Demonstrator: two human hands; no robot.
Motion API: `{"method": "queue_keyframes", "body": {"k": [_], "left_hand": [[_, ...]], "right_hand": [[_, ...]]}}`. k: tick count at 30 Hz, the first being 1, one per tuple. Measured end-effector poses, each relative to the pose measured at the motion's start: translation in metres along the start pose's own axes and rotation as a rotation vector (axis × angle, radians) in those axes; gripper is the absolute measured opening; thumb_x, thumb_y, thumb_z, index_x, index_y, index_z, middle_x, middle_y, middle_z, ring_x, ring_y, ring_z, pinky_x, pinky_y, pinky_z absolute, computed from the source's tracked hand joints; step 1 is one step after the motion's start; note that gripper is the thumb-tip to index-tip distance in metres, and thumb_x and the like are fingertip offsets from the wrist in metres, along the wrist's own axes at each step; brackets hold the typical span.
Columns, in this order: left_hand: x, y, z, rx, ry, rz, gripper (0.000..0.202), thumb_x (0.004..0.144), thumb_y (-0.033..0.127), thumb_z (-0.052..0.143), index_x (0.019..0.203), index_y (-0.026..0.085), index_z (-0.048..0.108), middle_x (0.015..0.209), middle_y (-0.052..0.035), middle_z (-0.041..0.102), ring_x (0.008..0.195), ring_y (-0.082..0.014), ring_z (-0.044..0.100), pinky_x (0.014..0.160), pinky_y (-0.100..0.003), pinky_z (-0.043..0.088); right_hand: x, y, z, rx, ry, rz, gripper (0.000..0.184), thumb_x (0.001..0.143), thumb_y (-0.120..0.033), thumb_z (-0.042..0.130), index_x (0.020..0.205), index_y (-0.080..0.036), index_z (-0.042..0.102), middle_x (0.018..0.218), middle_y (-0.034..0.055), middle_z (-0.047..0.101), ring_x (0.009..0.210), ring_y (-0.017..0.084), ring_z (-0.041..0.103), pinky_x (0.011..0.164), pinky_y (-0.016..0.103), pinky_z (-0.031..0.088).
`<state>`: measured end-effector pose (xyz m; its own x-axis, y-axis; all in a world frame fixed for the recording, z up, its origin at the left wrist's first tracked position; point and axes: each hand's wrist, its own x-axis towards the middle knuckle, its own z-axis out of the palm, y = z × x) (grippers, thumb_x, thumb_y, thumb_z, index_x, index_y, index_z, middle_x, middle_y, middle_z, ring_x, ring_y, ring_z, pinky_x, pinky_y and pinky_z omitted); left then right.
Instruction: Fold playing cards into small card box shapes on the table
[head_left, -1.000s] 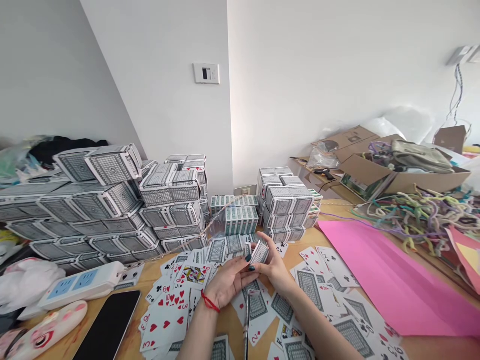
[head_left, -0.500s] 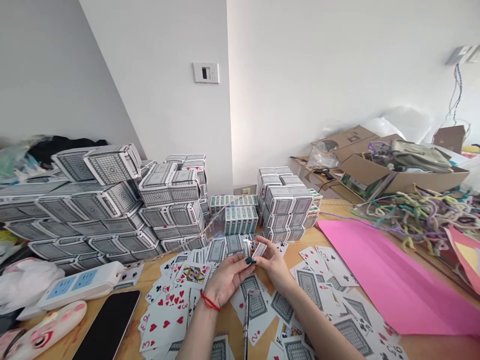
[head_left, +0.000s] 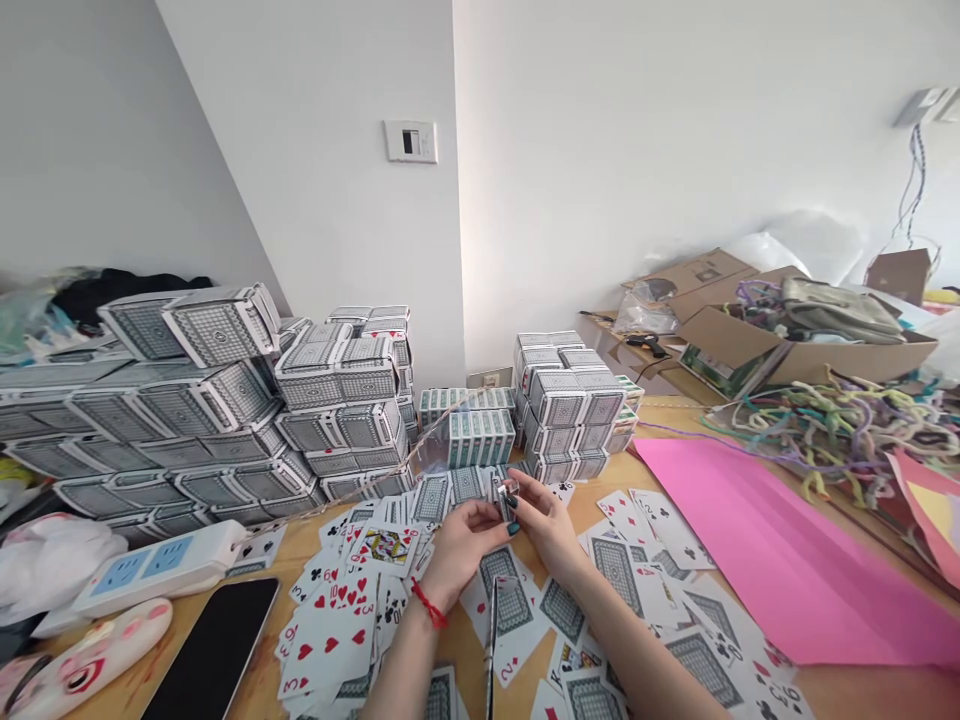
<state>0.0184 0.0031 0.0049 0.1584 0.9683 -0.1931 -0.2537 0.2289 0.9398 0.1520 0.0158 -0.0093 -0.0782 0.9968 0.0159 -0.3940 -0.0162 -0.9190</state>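
Card (head_left: 505, 507), back showing a second ago, now presents a narrow strip above the desk (head_left: 862, 694), short of its far edge. Right hand (head_left: 545, 517) pinches it; left hand's (head_left: 466, 542) grip indeterminable. Folding appears unfinished.

Card-block stacks (head_left: 180, 410) occupy frame left; power strip (head_left: 157, 570) and phone (head_left: 214, 650) lie before them, lower left. Loose cards (head_left: 516, 608) lie on table (head_left: 885, 695), bottom centre. Sheet (head_left: 787, 560): lower right, before cardboard box (head_left: 832, 362).

Bright, diffuse light; right wall (head_left: 637, 150) palest, left wall (head_left: 82, 130) greyer; shadows soft; stretching toward frame edges
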Motion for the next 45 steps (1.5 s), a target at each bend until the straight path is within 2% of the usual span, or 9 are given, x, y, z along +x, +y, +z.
{"method": "queue_keyframes", "body": {"k": [4,9,12,20,26,32,37,45], "left_hand": [[0.000,-0.001,0.001,0.051,0.001,0.052,0.032,0.047,0.018,0.076,0.069,0.015,0.053,0.074,-0.0010,0.062,0.073,-0.0157,0.060,0.070,-0.028,0.047],[0.001,-0.005,-0.001,0.015,-0.015,0.068,0.053,0.050,0.014,0.074,0.098,0.017,0.051,0.101,-0.0091,0.060,0.080,-0.0173,0.061,0.076,-0.033,0.049],[0.001,-0.004,-0.001,0.049,-0.057,0.067,0.056,0.051,0.013,0.073,0.103,0.017,0.053,0.109,-0.0104,0.058,0.082,-0.0186,0.061,0.078,-0.034,0.049],[-0.002,-0.003,0.000,0.143,-0.106,0.118,0.053,0.053,0.011,0.069,0.103,0.017,0.054,0.106,-0.0080,0.061,0.080,-0.0185,0.062,0.074,-0.032,0.050],[-0.003,-0.002,-0.001,0.241,-0.105,0.129,0.049,0.057,0.011,0.064,0.104,0.016,0.052,0.089,-0.0060,0.066,0.072,-0.0173,0.063,0.064,-0.028,0.050],[-0.005,-0.001,0.000,0.248,-0.122,0.144,0.048,0.058,0.011,0.063,0.105,0.015,0.051,0.095,-0.0075,0.064,0.075,-0.0178,0.062,0.068,-0.029,0.050],[-0.006,0.000,0.000,0.260,-0.122,0.139,0.046,0.059,0.013,0.063,0.103,0.017,0.051,0.089,-0.0058,0.064,0.076,-0.0178,0.062,0.068,-0.030,0.050],[-0.007,0.000,0.001,0.196,-0.140,0.142,0.051,0.059,0.010,0.063,0.107,0.018,0.049,0.105,-0.0082,0.059,0.084,-0.0179,0.061,0.074,-0.032,0.051]], "right_hand": [[-0.001,-0.001,-0.001,0.004,-0.017,-0.003,0.050,0.063,-0.033,0.068,0.110,-0.021,0.054,0.106,0.0069,0.060,0.097,0.022,0.054,0.084,0.036,0.042],[-0.002,-0.004,-0.001,0.014,-0.083,-0.041,0.050,0.063,-0.031,0.068,0.110,-0.024,0.053,0.111,0.0073,0.058,0.104,0.024,0.051,0.089,0.039,0.038],[-0.003,-0.005,0.000,0.006,-0.122,-0.078,0.053,0.062,-0.031,0.069,0.112,-0.025,0.052,0.112,0.0075,0.057,0.105,0.025,0.050,0.091,0.041,0.036],[-0.006,-0.010,0.002,-0.019,-0.188,-0.101,0.052,0.065,-0.034,0.067,0.114,-0.026,0.049,0.114,0.0067,0.055,0.107,0.025,0.047,0.091,0.040,0.036],[-0.009,-0.016,0.004,-0.084,-0.223,-0.090,0.052,0.066,-0.036,0.066,0.114,-0.025,0.050,0.111,0.0071,0.057,0.106,0.025,0.048,0.092,0.040,0.036],[-0.009,-0.016,0.005,-0.051,-0.208,-0.079,0.055,0.063,-0.036,0.067,0.115,-0.025,0.049,0.112,0.0075,0.056,0.106,0.025,0.049,0.091,0.040,0.036],[-0.009,-0.014,0.003,-0.023,-0.212,-0.059,0.052,0.066,-0.035,0.066,0.114,-0.023,0.050,0.113,0.0072,0.056,0.106,0.025,0.048,0.092,0.039,0.035],[-0.008,-0.014,0.003,-0.054,-0.201,-0.069,0.056,0.067,-0.036,0.065,0.118,-0.024,0.046,0.115,0.0076,0.054,0.109,0.025,0.047,0.093,0.039,0.034]]}}
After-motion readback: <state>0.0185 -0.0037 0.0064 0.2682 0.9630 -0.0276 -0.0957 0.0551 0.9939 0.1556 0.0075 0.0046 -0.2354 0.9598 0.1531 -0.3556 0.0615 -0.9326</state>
